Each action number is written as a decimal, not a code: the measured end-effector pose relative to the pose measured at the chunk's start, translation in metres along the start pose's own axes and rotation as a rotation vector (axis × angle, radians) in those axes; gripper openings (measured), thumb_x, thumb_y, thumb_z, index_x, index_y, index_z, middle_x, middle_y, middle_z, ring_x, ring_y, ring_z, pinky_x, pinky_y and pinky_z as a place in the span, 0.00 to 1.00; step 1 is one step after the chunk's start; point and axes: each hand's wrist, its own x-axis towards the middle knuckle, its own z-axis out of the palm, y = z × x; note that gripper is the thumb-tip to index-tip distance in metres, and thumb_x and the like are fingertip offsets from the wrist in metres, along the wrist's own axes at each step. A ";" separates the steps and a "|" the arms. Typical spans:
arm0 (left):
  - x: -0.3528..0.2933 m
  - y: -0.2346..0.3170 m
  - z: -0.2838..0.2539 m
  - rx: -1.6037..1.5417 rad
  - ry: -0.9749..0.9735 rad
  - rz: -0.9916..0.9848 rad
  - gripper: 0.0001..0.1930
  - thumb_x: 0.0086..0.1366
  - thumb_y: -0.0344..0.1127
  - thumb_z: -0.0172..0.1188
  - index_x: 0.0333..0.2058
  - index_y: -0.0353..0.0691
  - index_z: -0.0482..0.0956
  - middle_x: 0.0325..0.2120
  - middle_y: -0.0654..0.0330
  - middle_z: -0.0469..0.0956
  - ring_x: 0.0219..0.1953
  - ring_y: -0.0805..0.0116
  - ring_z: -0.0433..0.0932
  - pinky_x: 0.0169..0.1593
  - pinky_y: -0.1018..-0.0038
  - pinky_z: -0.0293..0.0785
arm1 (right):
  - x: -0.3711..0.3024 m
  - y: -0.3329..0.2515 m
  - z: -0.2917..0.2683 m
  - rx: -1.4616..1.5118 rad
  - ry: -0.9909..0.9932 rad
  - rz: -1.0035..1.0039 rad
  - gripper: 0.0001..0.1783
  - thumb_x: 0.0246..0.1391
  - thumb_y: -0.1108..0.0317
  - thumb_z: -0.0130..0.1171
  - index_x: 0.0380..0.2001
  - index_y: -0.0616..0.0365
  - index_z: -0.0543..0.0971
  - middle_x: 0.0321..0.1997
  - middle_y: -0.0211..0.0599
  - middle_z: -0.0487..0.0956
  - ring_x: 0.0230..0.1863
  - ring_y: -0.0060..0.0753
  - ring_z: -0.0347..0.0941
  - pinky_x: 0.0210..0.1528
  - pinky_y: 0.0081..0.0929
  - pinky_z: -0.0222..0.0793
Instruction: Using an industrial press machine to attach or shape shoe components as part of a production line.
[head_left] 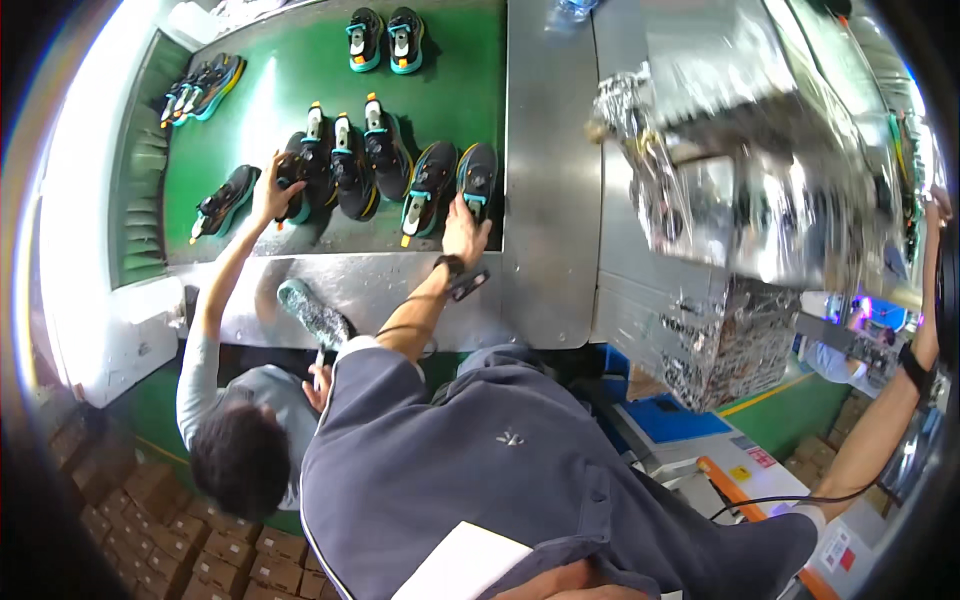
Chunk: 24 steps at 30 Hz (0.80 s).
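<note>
My left hand (466,232), with a dark band on its wrist, reaches over the near edge of a green conveyor belt (270,90). Its fingers look spread and touch the near end of a black running shoe (479,172) with a teal and yellow sole. Just left of it stands a matching shoe (430,185). My right hand (938,207) is far out at the right rim, beside a metal machine; distortion there hides its fingers. More such black shoes (350,165) stand on the belt, with pale inserts in their openings.
At my left a co-worker's hand (273,195) touches a shoe, near a speckled shoe-like piece (315,313). A foil-wrapped machine (760,200) stands right of the metal table edge (550,200). Cardboard boxes (200,545) are stacked at lower left. A cable (770,500) runs to my right arm.
</note>
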 end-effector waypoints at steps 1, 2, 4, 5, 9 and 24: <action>-0.001 0.045 -0.023 -0.102 -0.057 0.104 0.40 0.54 0.36 0.67 0.62 0.31 0.56 0.57 0.39 0.64 0.60 0.41 0.64 0.62 0.59 0.63 | 0.016 -0.005 -0.019 -0.051 -0.007 -0.003 0.18 0.62 0.59 0.56 0.52 0.55 0.76 0.49 0.34 0.79 0.50 0.26 0.74 0.51 0.25 0.68; 0.000 0.020 -0.040 -0.054 0.139 0.345 0.38 0.53 0.39 0.70 0.59 0.32 0.62 0.57 0.41 0.66 0.61 0.43 0.64 0.63 0.56 0.60 | 0.042 -0.005 -0.018 -0.051 0.014 -0.020 0.19 0.61 0.58 0.57 0.52 0.56 0.76 0.50 0.35 0.79 0.50 0.27 0.74 0.51 0.25 0.68; 0.005 0.050 -0.092 0.159 0.182 0.286 0.37 0.49 0.30 0.69 0.59 0.34 0.64 0.59 0.43 0.64 0.60 0.46 0.65 0.63 0.57 0.61 | 0.079 -0.006 0.002 -0.141 0.125 -0.034 0.20 0.56 0.57 0.60 0.48 0.57 0.78 0.46 0.35 0.81 0.47 0.28 0.76 0.48 0.25 0.69; 0.006 0.039 -0.096 0.195 0.244 0.204 0.39 0.48 0.30 0.69 0.60 0.35 0.63 0.59 0.44 0.65 0.60 0.46 0.65 0.63 0.57 0.60 | 0.094 -0.022 0.015 -0.090 0.103 -0.085 0.18 0.54 0.59 0.61 0.45 0.57 0.79 0.41 0.34 0.82 0.43 0.29 0.77 0.45 0.26 0.71; 0.005 -0.061 -0.061 0.114 0.140 -0.222 0.42 0.50 0.30 0.69 0.63 0.38 0.57 0.58 0.45 0.67 0.58 0.47 0.68 0.61 0.61 0.64 | 0.152 -0.080 0.030 -0.136 0.127 -0.196 0.19 0.51 0.57 0.62 0.42 0.58 0.79 0.38 0.41 0.82 0.40 0.38 0.81 0.43 0.33 0.74; 0.005 -0.020 -0.045 0.044 0.106 -0.278 0.37 0.59 0.35 0.62 0.65 0.45 0.53 0.55 0.46 0.70 0.48 0.40 0.74 0.46 0.54 0.72 | 0.296 -0.078 0.130 0.251 -0.294 0.061 0.52 0.50 0.39 0.60 0.67 0.64 0.57 0.65 0.50 0.65 0.66 0.40 0.61 0.67 0.31 0.54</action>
